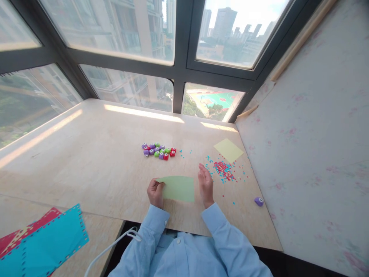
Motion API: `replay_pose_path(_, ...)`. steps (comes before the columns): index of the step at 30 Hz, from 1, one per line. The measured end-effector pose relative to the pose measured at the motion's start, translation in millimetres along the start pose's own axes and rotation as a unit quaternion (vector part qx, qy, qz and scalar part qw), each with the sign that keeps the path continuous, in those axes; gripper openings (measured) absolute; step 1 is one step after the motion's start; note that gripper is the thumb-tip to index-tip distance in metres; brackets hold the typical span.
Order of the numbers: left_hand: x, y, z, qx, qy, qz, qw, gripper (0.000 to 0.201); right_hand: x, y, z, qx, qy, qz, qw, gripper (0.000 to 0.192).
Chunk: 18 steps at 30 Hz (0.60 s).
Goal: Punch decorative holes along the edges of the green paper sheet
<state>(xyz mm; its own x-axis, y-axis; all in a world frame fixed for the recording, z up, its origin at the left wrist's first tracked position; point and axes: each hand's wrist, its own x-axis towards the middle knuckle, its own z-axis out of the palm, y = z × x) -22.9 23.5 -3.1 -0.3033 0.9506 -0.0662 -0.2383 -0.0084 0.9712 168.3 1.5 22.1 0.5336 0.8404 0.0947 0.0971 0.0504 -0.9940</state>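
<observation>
My left hand (156,192) pinches the left edge of a light green sheet of paper (179,188) between thumb and fingers. The sheet is held slightly curved over the front of the table. Just past its right edge, my right hand (205,184) is raised with fingers stretched out, holding nothing. A pile of red, blue and pale paper confetti (224,170) lies to the right of that hand. Beyond the paper sits a cluster of small purple, green and red craft punches (159,151).
A pale yellow sheet (228,150) lies behind the confetti. One purple punch (258,201) sits near the table's right edge by the wall. Blue punched paper (52,240) overlaps red punched paper (31,225) at lower left, and a white cord (111,248) hangs nearby. Windows (127,82) border the wooden table (95,154).
</observation>
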Motion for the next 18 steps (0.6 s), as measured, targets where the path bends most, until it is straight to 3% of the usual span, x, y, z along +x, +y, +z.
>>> replay_pose_path(5, 3, 3, 3.2, 0.013, 0.003, 0.001, 1.0, 0.016, -18, 10, -36, -0.023, -0.076, 0.002, 0.997, 0.036)
replay_pose_path(11, 4, 3, 7.5, 0.044, -0.015, -0.009, 0.999, 0.021, -46, 16, -68, -0.081, -0.039, -0.012, 0.996, 0.026)
replay_pose_path(14, 4, 1, 4.7, 0.035, -0.007, 0.012, 0.999, 0.016, -49, 10, -65, -0.03, -0.069, 0.023, 0.997, 0.029)
replay_pose_path(18, 3, -2, 0.0, 0.038, -0.018, 0.035, 0.998, 0.007, -40, 5, -38, 0.061, -0.153, 0.114, 0.98, 0.038)
